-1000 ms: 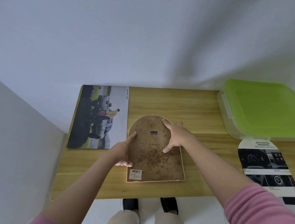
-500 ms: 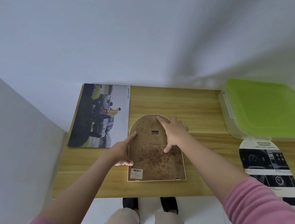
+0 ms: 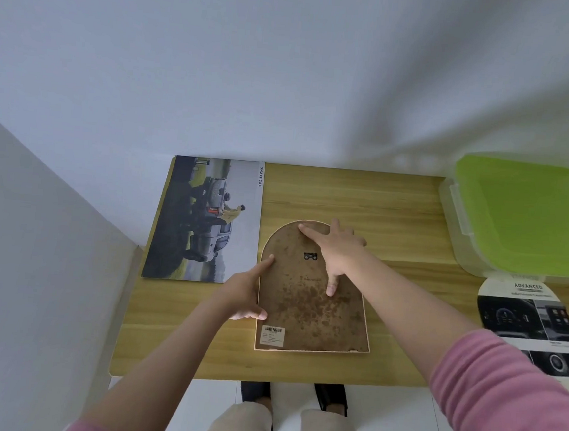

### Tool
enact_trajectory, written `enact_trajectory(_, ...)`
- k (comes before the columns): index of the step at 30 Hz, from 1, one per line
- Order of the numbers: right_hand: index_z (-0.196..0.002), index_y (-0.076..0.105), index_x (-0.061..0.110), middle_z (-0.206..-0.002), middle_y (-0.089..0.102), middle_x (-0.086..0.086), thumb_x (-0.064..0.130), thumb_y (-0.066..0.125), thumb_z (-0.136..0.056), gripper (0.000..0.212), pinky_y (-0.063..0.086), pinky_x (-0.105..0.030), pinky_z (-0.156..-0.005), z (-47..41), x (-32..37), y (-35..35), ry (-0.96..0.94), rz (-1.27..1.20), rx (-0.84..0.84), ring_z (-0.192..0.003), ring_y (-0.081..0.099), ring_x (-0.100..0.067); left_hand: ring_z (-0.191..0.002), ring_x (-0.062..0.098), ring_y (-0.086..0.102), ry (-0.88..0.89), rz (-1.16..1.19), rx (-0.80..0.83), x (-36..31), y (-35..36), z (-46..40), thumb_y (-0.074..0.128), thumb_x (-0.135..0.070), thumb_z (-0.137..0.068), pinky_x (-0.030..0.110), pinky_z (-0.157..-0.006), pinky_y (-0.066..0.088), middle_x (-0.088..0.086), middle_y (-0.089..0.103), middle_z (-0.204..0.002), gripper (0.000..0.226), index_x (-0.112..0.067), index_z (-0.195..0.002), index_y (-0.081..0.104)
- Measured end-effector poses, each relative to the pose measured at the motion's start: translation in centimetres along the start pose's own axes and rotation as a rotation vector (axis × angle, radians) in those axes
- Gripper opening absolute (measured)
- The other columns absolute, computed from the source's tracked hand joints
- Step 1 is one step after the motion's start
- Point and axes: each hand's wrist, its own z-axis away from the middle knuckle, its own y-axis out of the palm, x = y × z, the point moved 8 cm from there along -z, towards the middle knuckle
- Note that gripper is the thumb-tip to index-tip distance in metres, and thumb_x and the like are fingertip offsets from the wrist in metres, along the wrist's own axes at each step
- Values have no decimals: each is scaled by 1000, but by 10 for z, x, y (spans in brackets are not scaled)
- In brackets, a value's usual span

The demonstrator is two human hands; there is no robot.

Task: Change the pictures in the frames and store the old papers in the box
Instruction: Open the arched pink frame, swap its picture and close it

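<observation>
An arch-topped picture frame point(image 3: 313, 307) lies face down on the wooden table point(image 3: 363, 201), its brown stained backing up, with a small black hanger and a barcode sticker. My left hand point(image 3: 245, 291) rests against the frame's left edge, forefinger stretched along it. My right hand point(image 3: 336, 251) lies spread on the arched top of the backing, forefinger reaching the top rim, thumb pressing mid-board. A car photo sheet point(image 3: 207, 219) lies at the left. An arch-cut car brochure paper point(image 3: 535, 326) lies at the right. A clear box with a green lid point(image 3: 530, 216) stands at the back right.
A white wall runs along the table's back edge and a grey panel closes the left side. Below the table's front edge are my legs and dark shoes point(image 3: 295, 395) on a white floor.
My right hand slid leftward across the arched top of the backing, its forefinger now at the top rim. My left hand and the frame stayed put.
</observation>
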Motion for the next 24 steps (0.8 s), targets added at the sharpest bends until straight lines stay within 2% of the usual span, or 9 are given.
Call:
enact_trajectory(3,-138,-15,56,-148,7,-13,39,94,-40,148,41,-59,-96,-3,-1,2,-12,-19,-7,-132,25,-42,-73,17,57,0,3,1,0,0,1,77,-5,-71,29,-68,55,-1,50,-82,114,-42,-146,-1)
enact_trajectory(6,-139,-12,55,-149,8,-13,41,94,-37,148,42,-55,-95,-5,-3,3,-41,-40,-38,-132,25,-40,-68,15,58,1,19,-8,1,-1,2,76,-5,-71,26,-64,55,-2,52,-76,113,-42,-146,0)
enact_trajectory(9,-142,-7,53,-151,7,-13,44,93,-36,145,42,-52,-97,-4,-8,5,-57,-78,-67,-135,21,-38,-69,14,56,-1,35,-28,1,-2,4,76,-4,-72,23,-61,51,-4,49,-80,111,-42,-146,2)
enact_trajectory(13,-145,5,50,-151,14,-10,48,91,-41,134,40,-50,-98,4,-22,15,-49,-220,-116,-138,19,-34,-68,14,55,-4,59,-46,2,-1,5,75,-3,-72,21,-58,50,6,56,-90,110,-41,-146,4)
enact_trajectory(17,-145,25,40,-139,31,-4,50,86,-50,113,38,-43,-99,18,-42,41,-27,-538,-209,-130,28,-26,-66,15,55,-9,74,-59,6,-1,5,76,-3,-71,26,-61,53,1,53,-75,109,-42,-146,7)
enact_trajectory(20,-141,38,37,-129,41,2,56,75,-65,87,42,-38,-94,42,-53,71,100,-758,-370,-121,37,-22,-63,13,52,-11,96,-84,9,-1,6,76,-3,-71,24,-60,49,2,52,-72,106,-41,-146,10)
enact_trajectory(22,-139,43,32,-121,45,0,53,66,-77,69,43,-35,-91,65,-46,93,168,-826,-512,-113,42,-22,-62,11,52,-11,84,-124,10,0,7,75,-5,-72,22,-59,47,0,52,-71,102,-38,-146,14)
enact_trajectory(24,-137,47,29,-116,46,-1,45,64,-82,60,43,-34,-89,85,-32,111,210,-894,-597,-110,42,-22,-68,11,54,-12,55,-162,12,5,10,75,-8,-73,23,-62,48,-2,54,-76,97,-35,-146,17)
